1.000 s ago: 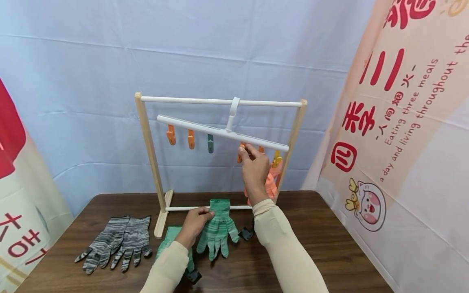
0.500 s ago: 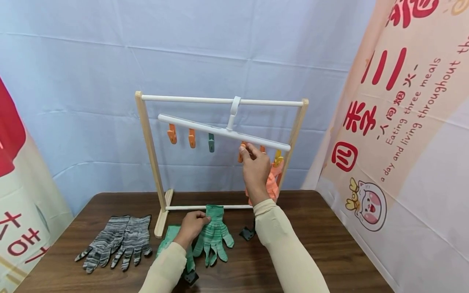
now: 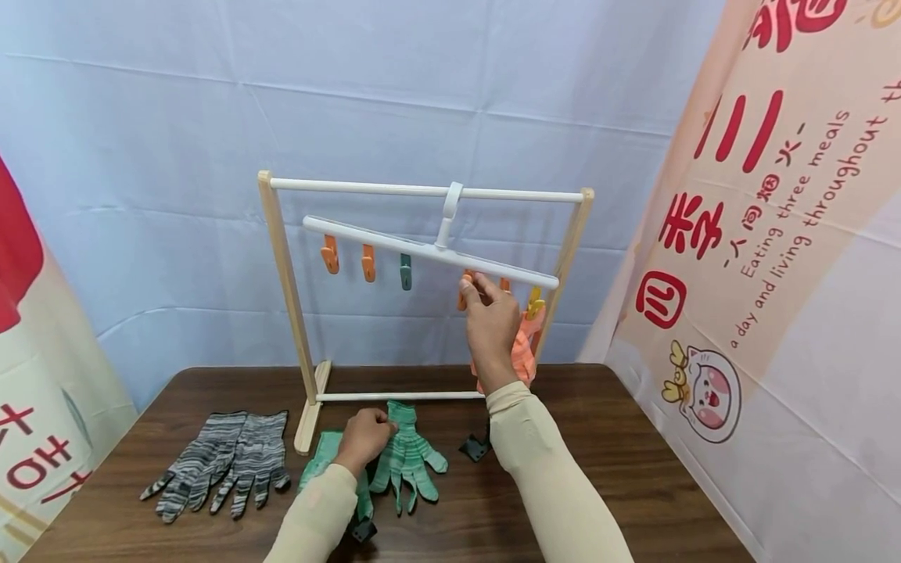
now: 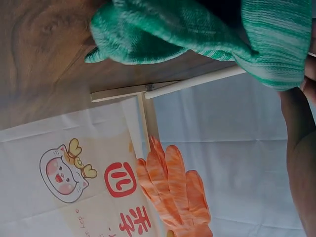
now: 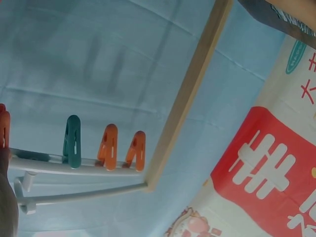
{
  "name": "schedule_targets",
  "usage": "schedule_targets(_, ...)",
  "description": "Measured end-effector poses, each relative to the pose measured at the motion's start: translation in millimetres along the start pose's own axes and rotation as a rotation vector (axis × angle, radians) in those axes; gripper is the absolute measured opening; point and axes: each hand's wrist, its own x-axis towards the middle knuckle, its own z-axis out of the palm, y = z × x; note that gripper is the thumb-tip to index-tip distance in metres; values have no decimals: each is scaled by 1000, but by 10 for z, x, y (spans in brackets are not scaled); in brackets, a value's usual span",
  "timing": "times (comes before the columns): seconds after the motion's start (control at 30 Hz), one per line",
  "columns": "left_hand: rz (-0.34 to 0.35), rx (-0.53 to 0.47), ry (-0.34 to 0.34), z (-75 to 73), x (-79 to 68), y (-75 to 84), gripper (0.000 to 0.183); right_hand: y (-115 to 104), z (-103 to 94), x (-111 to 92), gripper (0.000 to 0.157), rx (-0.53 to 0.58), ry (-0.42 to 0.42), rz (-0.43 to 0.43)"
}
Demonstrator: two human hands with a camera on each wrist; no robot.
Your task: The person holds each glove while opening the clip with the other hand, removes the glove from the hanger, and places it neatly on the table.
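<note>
My right hand (image 3: 493,317) pinches an orange clothespin (image 3: 462,292) under the white hanger bar (image 3: 383,237), which slopes down to the right. Low in front of the rack, my left hand (image 3: 366,438) holds a green striped glove (image 3: 410,461) near its cuff, the glove's fingers pointing toward me. Seen from the left wrist, that glove (image 4: 276,44) bends over close to the camera, with only bits of fingers at the right edge. A second green glove (image 3: 327,452) lies partly under my left forearm. An orange glove (image 3: 522,356) hangs from a yellow clothespin (image 3: 535,303), partly behind my right hand.
A wooden rack (image 3: 285,274) with white rods carries the hanger. Two orange clothespins (image 3: 330,255) and a dark green clothespin (image 3: 405,272) hang on the bar's left half. Grey striped gloves (image 3: 235,461) lie on the brown table (image 3: 563,485), and a small black piece (image 3: 475,448) sits right of center.
My left hand has moved a little left and down, and the green glove has come lower with it. The right hand keeps its pinch on the orange clothespin in the same place.
</note>
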Motion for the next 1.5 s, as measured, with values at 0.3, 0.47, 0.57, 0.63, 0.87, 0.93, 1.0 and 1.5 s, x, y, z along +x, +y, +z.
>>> schedule_targets(0.3, 17, 142, 41, 20, -43, -40, 48, 0, 7, -7, 27, -14, 10, -11)
schedule_targets(0.47, 18, 161, 49, 21, -83, -25, 49, 0, -1, -10, 26, -6, 0, -8)
schedule_targets(0.57, 12, 171, 48, 13, -95, -5, 49, 0, -8, -8, 26, -9, -10, -10)
schedule_targets(0.63, 13, 177, 46, 8, -96, 6, 49, -3, -9, -1, 27, -13, -11, -17)
schedule_targets(0.87, 48, 228, 47, 2, -108, 30, 50, -13, -11, -1, 30, -13, -13, -8)
schedule_targets(0.93, 54, 259, 60, -1, -101, 41, 49, -6, -14, -10, 32, -8, -20, -1)
schedule_targets(1.0, 67, 280, 80, -8, -90, 61, 47, 4, -17, -21, 33, 4, -29, 4)
schedule_targets(1.5, 237, 140, 47, -85, 110, 582, 24, 31, -25, -52, 36, 54, -27, -27)
